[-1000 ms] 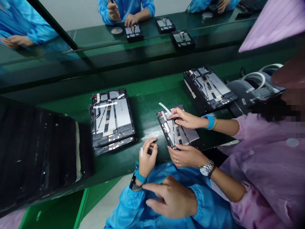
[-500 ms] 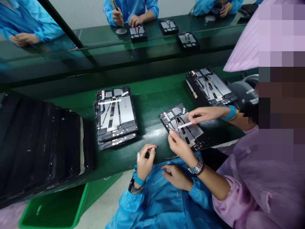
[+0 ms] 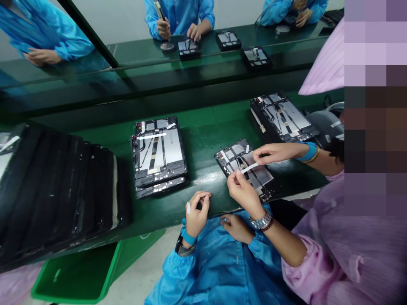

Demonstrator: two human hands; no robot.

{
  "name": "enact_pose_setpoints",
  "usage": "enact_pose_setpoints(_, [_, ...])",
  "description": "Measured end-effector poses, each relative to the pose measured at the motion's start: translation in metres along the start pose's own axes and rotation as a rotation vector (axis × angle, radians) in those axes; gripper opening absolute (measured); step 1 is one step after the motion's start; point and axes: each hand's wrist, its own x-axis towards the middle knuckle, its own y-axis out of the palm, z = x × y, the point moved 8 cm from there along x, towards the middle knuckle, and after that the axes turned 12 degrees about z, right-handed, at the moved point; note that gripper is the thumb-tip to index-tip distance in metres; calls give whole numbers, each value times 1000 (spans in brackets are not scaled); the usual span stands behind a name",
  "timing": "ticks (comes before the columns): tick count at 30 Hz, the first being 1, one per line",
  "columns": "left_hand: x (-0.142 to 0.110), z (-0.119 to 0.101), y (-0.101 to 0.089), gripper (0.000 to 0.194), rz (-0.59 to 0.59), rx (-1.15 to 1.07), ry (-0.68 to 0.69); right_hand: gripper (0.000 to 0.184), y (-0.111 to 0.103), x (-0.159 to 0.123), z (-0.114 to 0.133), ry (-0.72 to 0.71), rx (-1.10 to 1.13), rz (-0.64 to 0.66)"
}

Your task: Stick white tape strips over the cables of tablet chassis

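Note:
My left hand (image 3: 197,215) hovers at the table's front edge, fingers loosely curled with a gap to the thumb, nothing visible in it. A small white piece (image 3: 188,207) sticks on one finger. My right hand (image 3: 237,228) rests over my blue gown, fingers loosely extended and holding nothing visible. Ahead of it lies an opened tablet (image 3: 235,152) with its battery and ribbon cables bare. A co-worker in pink sleeves stretches a white tape strip (image 3: 249,168) above that tablet, between their left hand (image 3: 243,190) and right hand (image 3: 271,153).
Stacked opened tablets (image 3: 170,148) lie left of centre, and another stack (image 3: 282,116) at back right. A long row of black tablets (image 3: 63,190) stands at left, above a green bin (image 3: 108,275). Behind the partition, people in blue work at a bench (image 3: 136,55).
The view has shifted slightly. My right hand's fingers have drawn together a little, and my left hand has barely moved. The co-worker's left fingers now pinch the tape's near end.

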Motion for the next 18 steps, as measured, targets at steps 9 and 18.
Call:
enact_pose_setpoints(9, [-4,0,1,28,-26,-3,34,36,11,12,-32,317,1241,-275])
enact_pose_setpoints(18, [-3,2,1,24,-23,-7,44,34,-2,32,-35,352,407,-111])
